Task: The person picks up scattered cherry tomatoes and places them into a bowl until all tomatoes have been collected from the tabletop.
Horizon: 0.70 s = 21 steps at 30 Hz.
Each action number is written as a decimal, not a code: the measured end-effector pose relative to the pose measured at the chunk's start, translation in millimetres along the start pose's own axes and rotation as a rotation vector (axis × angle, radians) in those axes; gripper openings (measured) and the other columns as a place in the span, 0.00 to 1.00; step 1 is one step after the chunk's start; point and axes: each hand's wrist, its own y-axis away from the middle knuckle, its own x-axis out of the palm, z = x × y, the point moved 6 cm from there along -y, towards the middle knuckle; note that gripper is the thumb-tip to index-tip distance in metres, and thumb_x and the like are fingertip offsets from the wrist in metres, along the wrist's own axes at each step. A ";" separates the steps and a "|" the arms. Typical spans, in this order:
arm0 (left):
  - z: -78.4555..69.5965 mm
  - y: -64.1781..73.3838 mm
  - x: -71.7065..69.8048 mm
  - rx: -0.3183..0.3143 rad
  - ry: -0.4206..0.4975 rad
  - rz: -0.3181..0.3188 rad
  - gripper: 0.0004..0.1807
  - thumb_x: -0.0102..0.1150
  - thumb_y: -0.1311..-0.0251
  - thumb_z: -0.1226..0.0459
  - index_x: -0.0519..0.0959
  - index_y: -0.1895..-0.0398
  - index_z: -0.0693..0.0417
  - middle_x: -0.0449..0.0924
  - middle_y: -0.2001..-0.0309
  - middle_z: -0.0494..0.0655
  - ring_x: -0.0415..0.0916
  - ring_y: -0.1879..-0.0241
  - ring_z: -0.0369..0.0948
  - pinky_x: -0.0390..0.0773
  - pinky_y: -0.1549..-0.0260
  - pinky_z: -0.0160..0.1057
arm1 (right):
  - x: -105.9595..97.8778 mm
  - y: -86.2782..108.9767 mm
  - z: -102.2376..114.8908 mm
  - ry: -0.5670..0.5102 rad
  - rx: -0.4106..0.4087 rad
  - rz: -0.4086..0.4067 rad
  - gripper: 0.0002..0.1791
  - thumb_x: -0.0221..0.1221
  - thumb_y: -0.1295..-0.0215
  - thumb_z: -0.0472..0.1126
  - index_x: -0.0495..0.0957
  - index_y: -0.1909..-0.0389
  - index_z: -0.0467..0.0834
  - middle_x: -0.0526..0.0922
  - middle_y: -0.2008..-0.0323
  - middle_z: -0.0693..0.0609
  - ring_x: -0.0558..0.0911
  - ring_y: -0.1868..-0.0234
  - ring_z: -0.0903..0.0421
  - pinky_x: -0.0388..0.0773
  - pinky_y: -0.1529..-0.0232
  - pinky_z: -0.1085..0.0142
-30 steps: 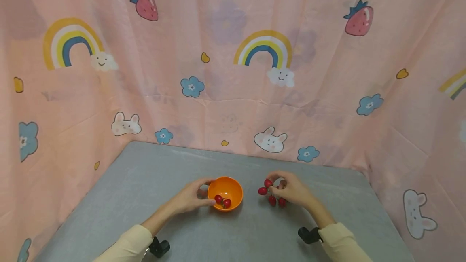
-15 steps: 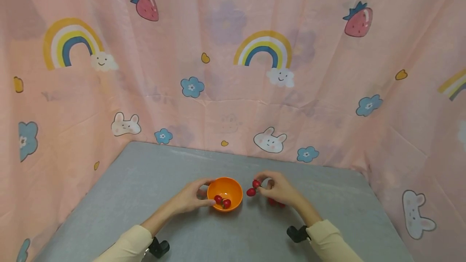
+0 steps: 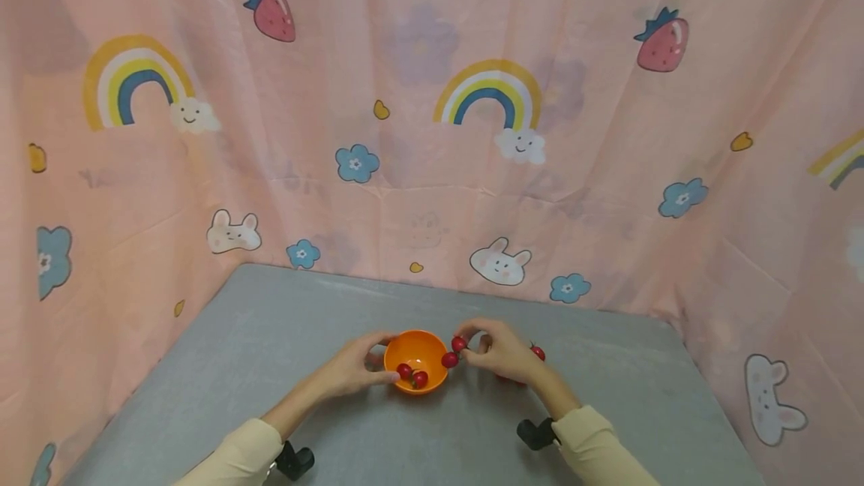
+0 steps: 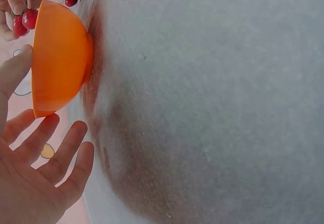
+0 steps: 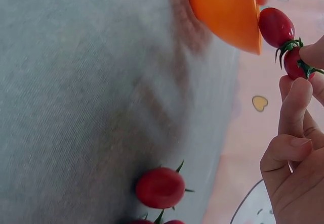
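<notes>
An orange bowl (image 3: pixel 424 351) stands on the grey table with two cherry tomatoes (image 3: pixel 420 379) inside. My left hand (image 3: pixel 352 366) holds its left side, thumb at the near rim and fingers at the far side. In the left wrist view, the thumb touches the rim of the bowl (image 4: pixel 61 57). My right hand (image 3: pixel 502 355) pinches two joined cherry tomatoes (image 3: pixel 450 359) by their green stem end, at the bowl's right rim. In the right wrist view, one held tomato (image 5: pixel 277 28) overlaps the rim; whether they touch, I cannot tell.
More cherry tomatoes (image 5: pixel 161 187) lie on the table (image 3: pixel 304 313) right of the bowl, partly hidden by my right hand and forearm. A pink patterned curtain (image 3: pixel 405 216) hangs behind the table and along both sides. Each wrist carries a black mount (image 3: pixel 536 433).
My right hand has moved left with the two cherry tomatoes, away from the others on the table, up to the bowl's rim. My left hand and the bowl have stayed in place.
</notes>
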 end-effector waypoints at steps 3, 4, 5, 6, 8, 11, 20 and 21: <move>-0.2 0.3 -0.1 -0.005 0.003 0.000 0.37 0.73 0.39 0.56 0.69 0.30 0.60 0.73 0.35 0.58 0.79 0.48 0.54 0.82 0.52 0.52 | 3.2 -1.5 3.0 -0.013 -0.001 0.018 0.15 0.69 0.39 0.35 0.82 0.52 0.48 0.81 0.61 0.55 0.72 0.80 0.57 0.76 0.79 0.67; -0.1 0.3 -0.2 -0.009 0.002 0.001 0.38 0.73 0.39 0.56 0.69 0.29 0.59 0.72 0.35 0.58 0.79 0.48 0.54 0.83 0.52 0.51 | 4.0 -1.9 3.5 -0.016 0.002 0.023 0.14 0.68 0.38 0.34 0.82 0.52 0.48 0.81 0.60 0.55 0.73 0.80 0.57 0.76 0.79 0.67; -0.2 0.2 -0.2 -0.010 0.003 0.001 0.38 0.73 0.39 0.56 0.69 0.29 0.60 0.72 0.35 0.58 0.79 0.48 0.54 0.83 0.53 0.51 | 4.7 -2.2 3.9 -0.021 0.006 0.027 0.14 0.68 0.38 0.34 0.82 0.52 0.48 0.81 0.60 0.55 0.73 0.80 0.57 0.76 0.79 0.66; -0.1 0.0 -0.1 -0.014 0.003 0.003 0.38 0.73 0.39 0.56 0.69 0.29 0.59 0.72 0.34 0.58 0.79 0.48 0.53 0.83 0.53 0.51 | 5.2 -2.4 3.9 -0.024 0.013 0.031 0.14 0.68 0.38 0.35 0.82 0.52 0.48 0.81 0.60 0.55 0.73 0.80 0.57 0.76 0.78 0.67; 0.0 -0.1 0.2 -0.019 0.005 0.005 0.38 0.73 0.39 0.56 0.69 0.29 0.59 0.72 0.34 0.58 0.79 0.48 0.53 0.83 0.53 0.50 | 6.1 -2.7 2.9 -0.025 0.020 0.036 0.14 0.68 0.37 0.35 0.82 0.52 0.49 0.81 0.60 0.55 0.73 0.79 0.57 0.76 0.78 0.67; 0.0 -0.5 0.9 -0.016 0.006 0.004 0.38 0.73 0.39 0.56 0.69 0.29 0.59 0.72 0.35 0.58 0.79 0.48 0.53 0.83 0.52 0.51 | 5.6 -1.8 1.4 -0.026 0.026 0.031 0.14 0.68 0.37 0.35 0.82 0.52 0.49 0.81 0.60 0.55 0.73 0.79 0.56 0.76 0.78 0.66; -0.4 0.6 0.3 -0.008 0.005 -0.007 0.38 0.73 0.39 0.56 0.69 0.29 0.59 0.73 0.35 0.58 0.79 0.49 0.53 0.82 0.52 0.52 | -4.1 3.5 -4.2 -0.031 0.035 0.015 0.15 0.68 0.37 0.36 0.82 0.49 0.43 0.81 0.59 0.54 0.74 0.79 0.55 0.79 0.76 0.65; -0.4 0.7 0.3 -0.010 0.006 -0.007 0.38 0.73 0.39 0.56 0.69 0.29 0.59 0.73 0.35 0.57 0.79 0.49 0.53 0.82 0.52 0.51 | -5.2 4.0 -4.5 -0.032 0.036 0.015 0.15 0.68 0.37 0.36 0.82 0.49 0.43 0.81 0.59 0.54 0.74 0.79 0.55 0.79 0.76 0.65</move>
